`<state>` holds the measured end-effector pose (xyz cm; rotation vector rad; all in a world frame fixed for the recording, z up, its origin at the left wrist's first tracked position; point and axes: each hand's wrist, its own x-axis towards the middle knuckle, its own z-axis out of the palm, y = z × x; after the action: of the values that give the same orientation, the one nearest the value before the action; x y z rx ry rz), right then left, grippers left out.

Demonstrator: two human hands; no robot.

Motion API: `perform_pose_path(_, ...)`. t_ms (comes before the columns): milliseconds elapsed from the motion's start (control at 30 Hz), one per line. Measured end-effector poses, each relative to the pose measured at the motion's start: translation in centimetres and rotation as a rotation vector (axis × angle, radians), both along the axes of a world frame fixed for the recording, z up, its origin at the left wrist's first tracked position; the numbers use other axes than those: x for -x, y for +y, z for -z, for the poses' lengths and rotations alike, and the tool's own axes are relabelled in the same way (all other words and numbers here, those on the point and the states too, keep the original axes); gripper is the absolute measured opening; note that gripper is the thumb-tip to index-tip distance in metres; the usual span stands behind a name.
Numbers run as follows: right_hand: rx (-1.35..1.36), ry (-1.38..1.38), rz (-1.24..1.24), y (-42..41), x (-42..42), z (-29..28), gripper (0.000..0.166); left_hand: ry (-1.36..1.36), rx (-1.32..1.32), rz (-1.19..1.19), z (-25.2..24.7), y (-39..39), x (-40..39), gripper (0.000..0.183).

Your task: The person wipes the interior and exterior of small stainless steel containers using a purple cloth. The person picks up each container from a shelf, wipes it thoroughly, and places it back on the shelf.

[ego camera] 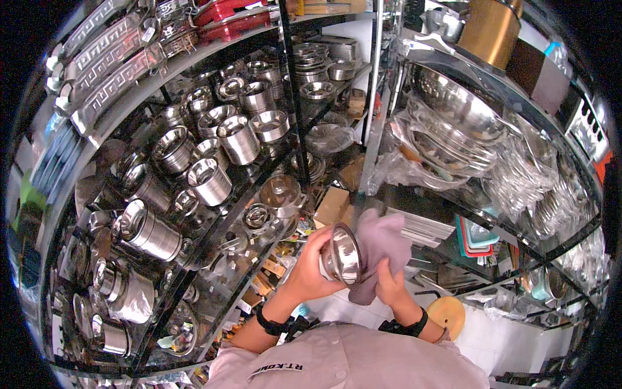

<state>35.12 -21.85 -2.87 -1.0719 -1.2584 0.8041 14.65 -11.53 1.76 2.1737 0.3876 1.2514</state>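
My left hand point(313, 267) grips a small stainless steel bowl point(347, 255) from its outer side, the bowl tipped so that its mouth faces right. In my right hand point(391, 284) is a mauve cloth point(384, 238), bunched up just right of the bowl's rim. Part of the cloth hangs below the fingers. Whether cloth and bowl touch, I cannot tell. Both hands are in front of my chest, with a dark band around each wrist.
Stacked steel bowls point(238, 138) crowd the shelf on the left. Large plastic-wrapped steel basins point(452, 141) fill the right shelf, with colored trays point(476, 238) below. A cardboard box point(332, 206) stands ahead. Beside my right arm is a round yellow stool point(446, 313).
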Motion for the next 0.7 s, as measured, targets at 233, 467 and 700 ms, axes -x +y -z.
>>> perform_pose_path(233, 0.235, 0.243, -0.159, 6.5, 4.0, -0.9, 0.043, -0.133, -0.046, -0.022, 0.4, 4.0, 2.6, 0.12)
perform_pose_path(467, 0.253, 0.331, -0.095, 13.3, 7.8, -0.4, 0.03, 0.123, 0.047, -0.039, -2.6, 8.0, 9.0, 0.106)
perform_pose_path(700, 0.081, 0.136, -0.007, 18.9, 12.6, -1.2, 0.017, 0.187, 0.118, -0.177, -2.5, 12.1, 15.4, 0.095)
